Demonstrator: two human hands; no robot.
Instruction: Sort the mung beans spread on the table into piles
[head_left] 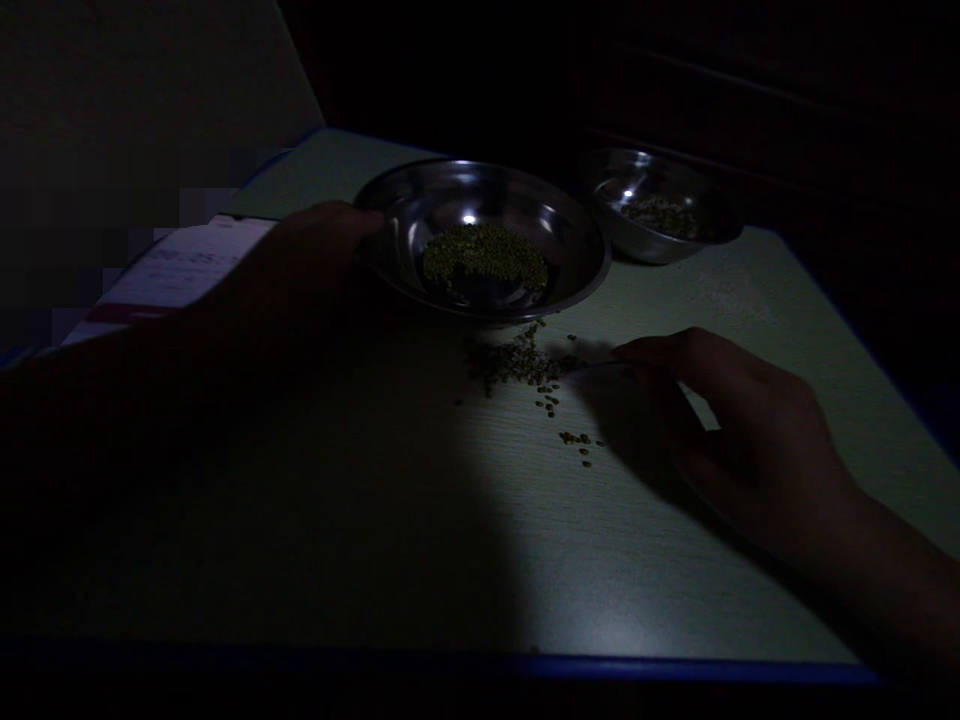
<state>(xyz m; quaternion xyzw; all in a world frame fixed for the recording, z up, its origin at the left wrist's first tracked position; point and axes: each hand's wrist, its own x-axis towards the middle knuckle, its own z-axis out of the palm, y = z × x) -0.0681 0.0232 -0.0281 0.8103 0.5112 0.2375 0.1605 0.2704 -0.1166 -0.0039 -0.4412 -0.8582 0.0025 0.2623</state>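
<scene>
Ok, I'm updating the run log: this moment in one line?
left hand: grips nearer bowl | right hand: holds thin utensil at loose beans

Single cam, head-worn, set above the near edge of the table (420, 510), facing fwd & down twd its far edge. Close range: tabletop takes up most of the view, near edge along btm, far L corner up L of ctr, R edge slanting out at R.

No text readable; 1 white sheet (187, 262), left of nearer bowl (576, 240), has print, illegible.
</scene>
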